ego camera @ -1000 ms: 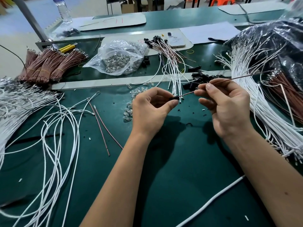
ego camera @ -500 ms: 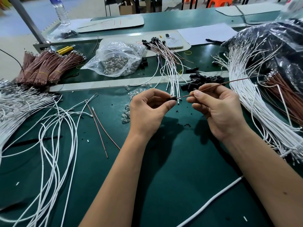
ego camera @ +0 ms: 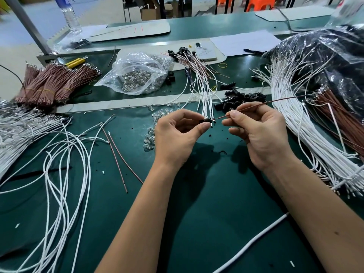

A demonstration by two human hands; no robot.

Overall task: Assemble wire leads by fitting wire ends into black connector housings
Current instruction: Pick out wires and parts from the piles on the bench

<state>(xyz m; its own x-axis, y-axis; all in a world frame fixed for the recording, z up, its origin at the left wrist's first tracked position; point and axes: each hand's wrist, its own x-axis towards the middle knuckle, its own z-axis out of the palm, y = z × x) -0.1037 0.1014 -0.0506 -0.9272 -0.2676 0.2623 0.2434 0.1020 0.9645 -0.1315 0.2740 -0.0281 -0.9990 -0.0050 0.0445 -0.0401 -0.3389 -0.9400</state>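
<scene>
Here, both forearms reach forward above a green mat (ego camera: 197, 223). The left hand (ego camera: 177, 138) pinches a black connector housing (ego camera: 205, 120) between thumb and fingertips; the right hand (ego camera: 260, 136) pinches a brown wire (ego camera: 256, 106) whose end meets the housing.

Your right hand (ego camera: 262, 133) has slid down the brown wire (ego camera: 275, 100) toward your left hand (ego camera: 177, 138), closing the gap between them, and the wire's tip now sits at the black connector housing (ego camera: 205, 120) you pinch.

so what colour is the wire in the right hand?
Reddish-brown wire, pinched by the right hand; head view.
</scene>
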